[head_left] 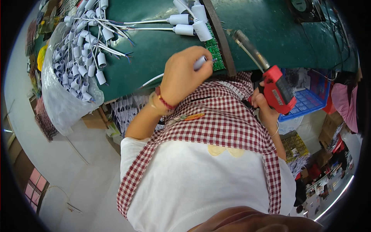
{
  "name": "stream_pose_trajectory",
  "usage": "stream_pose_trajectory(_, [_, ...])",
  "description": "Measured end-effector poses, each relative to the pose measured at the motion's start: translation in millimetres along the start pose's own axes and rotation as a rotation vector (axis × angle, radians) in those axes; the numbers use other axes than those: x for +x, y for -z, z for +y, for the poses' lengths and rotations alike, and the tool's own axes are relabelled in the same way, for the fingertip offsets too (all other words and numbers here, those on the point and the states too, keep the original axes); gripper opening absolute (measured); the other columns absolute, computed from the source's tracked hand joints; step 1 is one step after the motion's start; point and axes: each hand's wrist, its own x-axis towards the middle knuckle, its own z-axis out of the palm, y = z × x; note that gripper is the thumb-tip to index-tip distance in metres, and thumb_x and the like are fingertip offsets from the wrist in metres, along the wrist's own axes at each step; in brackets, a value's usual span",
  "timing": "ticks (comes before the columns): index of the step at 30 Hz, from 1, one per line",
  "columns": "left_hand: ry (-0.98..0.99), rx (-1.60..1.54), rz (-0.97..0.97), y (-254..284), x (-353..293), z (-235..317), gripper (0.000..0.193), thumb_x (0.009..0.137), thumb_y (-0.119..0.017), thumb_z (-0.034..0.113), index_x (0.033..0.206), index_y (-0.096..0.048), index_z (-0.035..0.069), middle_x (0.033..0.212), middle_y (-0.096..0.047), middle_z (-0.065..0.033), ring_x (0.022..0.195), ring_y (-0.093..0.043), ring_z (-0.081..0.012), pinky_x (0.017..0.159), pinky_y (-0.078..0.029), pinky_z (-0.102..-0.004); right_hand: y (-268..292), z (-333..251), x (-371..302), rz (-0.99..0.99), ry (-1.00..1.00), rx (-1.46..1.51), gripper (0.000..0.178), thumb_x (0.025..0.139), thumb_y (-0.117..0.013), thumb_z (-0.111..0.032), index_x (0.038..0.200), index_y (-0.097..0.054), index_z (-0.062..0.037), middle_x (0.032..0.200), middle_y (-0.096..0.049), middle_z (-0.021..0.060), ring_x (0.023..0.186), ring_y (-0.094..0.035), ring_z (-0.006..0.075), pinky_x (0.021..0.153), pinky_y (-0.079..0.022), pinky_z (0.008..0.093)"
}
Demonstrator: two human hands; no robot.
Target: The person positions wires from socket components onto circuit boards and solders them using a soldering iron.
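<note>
My left hand is closed round a white plastic cylinder with a cable, at the near end of a strip of small green circuit boards. One end of the cylinder points toward the boards; fine wire ends there are too small to make out. In my right hand is a red and black soldering gun, its long metal nozzle slanting up and left, tip apart from the boards. Several finished-looking white cylinders with cables lie at the strip's far end.
A dark bar runs along the strip's right side on the green table. At the left, a clear plastic bag bears a heap of white cylinders with wires. A blue basket stands beyond my right hand.
</note>
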Motion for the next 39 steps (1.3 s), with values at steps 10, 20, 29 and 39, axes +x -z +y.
stream_pose_trajectory(10, [-0.452, 0.214, 0.112, -5, -6, 40, 0.018, 0.066, -0.068, 0.004, 0.082, -0.06, 0.005, 0.073, -0.056, -0.0073, 0.059, -0.056, -0.0232, 0.05, -0.043, -0.031, -60, -62, 42, 0.004, 0.118, 0.076, 0.016, 0.083, -0.065, -0.005, 0.097, -0.06, -0.0008, 0.083, -0.06, 0.0009, 0.074, -0.056, 0.0084, 0.066, -0.046, 0.0227])
stream_pose_trajectory(20, [-0.251, -0.136, -0.049, -6, -13, 40, 0.017, 0.073, -0.066, 0.005, 0.087, -0.057, 0.003, 0.081, -0.059, -0.0109, 0.064, -0.06, -0.0271, 0.052, -0.047, -0.0334, -62, -59, 40, 0.087, 0.169, 0.132, 0.026, 0.083, -0.066, -0.005, 0.106, -0.055, 0.0001, 0.086, -0.061, 0.0014, 0.079, -0.057, 0.0082, 0.071, -0.046, 0.0229])
stream_pose_trajectory(29, [-0.097, -0.188, 0.03, -11, -14, 43, 0.006, 0.078, -0.059, 0.005, 0.082, -0.057, 0.001, 0.062, -0.059, -0.0149, 0.051, -0.06, -0.0275, 0.047, -0.046, -0.0322, -67, -62, 41, 0.075, 0.202, 0.021, 0.035, 0.082, -0.06, 0.003, 0.115, -0.046, 0.0032, 0.087, -0.059, 0.0069, 0.076, -0.057, 0.0123, 0.067, -0.048, 0.0249])
stream_pose_trajectory(39, [0.026, -0.001, -0.019, -5, 1, 23, 0.013, 0.08, -0.06, 0.017, 0.081, -0.059, 0.004, 0.065, -0.059, -0.0157, 0.057, -0.058, -0.0352, 0.052, -0.044, -0.0399, -65, -62, 45, 0.273, 0.262, -0.08, 0.008, 0.085, -0.06, -0.001, 0.093, -0.058, 0.0007, 0.085, -0.06, 0.0049, 0.076, -0.058, 0.0121, 0.069, -0.046, 0.0254])
